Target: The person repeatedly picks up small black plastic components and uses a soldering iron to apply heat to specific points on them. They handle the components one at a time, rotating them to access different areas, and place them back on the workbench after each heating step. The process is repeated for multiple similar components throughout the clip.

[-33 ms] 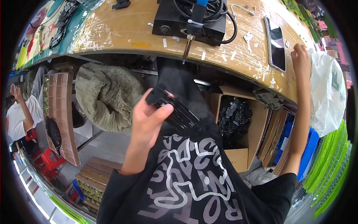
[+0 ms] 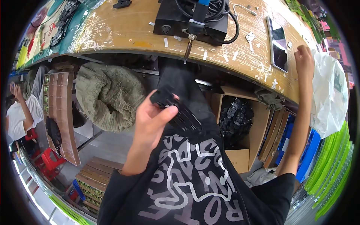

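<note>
My left hand (image 2: 152, 122) is closed round a black plastic part (image 2: 185, 119) with long slots and pale lines, held tilted above my lap. The thumb presses on its upper side, and the fingers are partly hidden beneath it. My right hand (image 2: 304, 60) is at the right end of the bench with its fingers curled together. Whatever lies inside those fingers, if anything, is hidden. A phone (image 2: 278, 47) lies on the bench just left of that hand, and a white plastic bag (image 2: 328, 97) hangs to its right.
A soldering iron (image 2: 190, 43) lies over a black box (image 2: 172, 20) with coiled cable on the wooden bench (image 2: 123, 32). Below the bench stands a cardboard box (image 2: 257, 131) of black parts. A rolled olive cloth (image 2: 108, 97) is at left, near another person (image 2: 24, 112).
My left hand and the black plastic part have shifted slightly right and down. The right hand has moved a little to the right and down.
</note>
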`<control>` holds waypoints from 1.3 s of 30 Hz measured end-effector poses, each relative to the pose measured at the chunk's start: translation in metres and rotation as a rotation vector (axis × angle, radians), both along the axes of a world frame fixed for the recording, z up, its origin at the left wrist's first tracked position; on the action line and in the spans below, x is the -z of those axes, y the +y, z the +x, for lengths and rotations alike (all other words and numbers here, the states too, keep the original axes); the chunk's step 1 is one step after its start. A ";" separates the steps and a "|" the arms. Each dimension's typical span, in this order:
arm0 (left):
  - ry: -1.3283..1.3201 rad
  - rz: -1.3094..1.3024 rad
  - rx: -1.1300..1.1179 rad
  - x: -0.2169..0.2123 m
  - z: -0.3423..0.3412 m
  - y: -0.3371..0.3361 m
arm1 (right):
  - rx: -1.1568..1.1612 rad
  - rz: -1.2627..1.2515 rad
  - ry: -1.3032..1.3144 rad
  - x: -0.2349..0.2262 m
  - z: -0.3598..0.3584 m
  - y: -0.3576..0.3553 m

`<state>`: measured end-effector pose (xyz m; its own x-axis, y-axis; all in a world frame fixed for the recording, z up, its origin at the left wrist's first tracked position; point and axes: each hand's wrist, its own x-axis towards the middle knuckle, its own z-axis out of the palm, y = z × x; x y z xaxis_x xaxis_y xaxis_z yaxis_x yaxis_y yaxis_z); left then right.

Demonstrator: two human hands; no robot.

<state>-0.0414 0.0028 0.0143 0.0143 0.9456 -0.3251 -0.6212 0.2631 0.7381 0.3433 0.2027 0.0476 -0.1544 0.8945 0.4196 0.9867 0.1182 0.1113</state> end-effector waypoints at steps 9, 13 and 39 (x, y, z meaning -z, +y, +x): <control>0.234 0.000 0.308 -0.010 0.030 0.007 | -0.270 -0.181 1.581 0.008 -0.129 -0.134; 0.204 -0.010 0.349 -0.008 0.045 0.009 | -0.433 -0.255 1.606 0.039 -0.164 -0.170; 0.374 0.144 0.419 -0.003 0.048 0.012 | -0.257 -0.363 1.593 0.048 -0.183 -0.185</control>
